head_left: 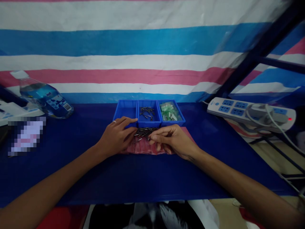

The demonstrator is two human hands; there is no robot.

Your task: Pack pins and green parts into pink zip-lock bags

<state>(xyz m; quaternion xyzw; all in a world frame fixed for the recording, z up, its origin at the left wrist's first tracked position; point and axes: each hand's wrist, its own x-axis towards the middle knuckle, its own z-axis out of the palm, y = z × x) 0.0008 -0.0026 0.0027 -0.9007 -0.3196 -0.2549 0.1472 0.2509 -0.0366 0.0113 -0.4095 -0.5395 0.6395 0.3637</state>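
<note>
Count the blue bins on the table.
3, in a row: left bin behind the left hand, middle bin with dark metal pieces, right bin with green and silvery items.

The flat counter [143, 181] is dark blue, the three rectangular plastic trays [149, 124] brighter blue, the thin plastic sheet [148, 150] pinkish red, the slender metal pins [143, 131] blackish grey, and the plastic backdrop [138, 41] striped white, blue and pink.
</note>
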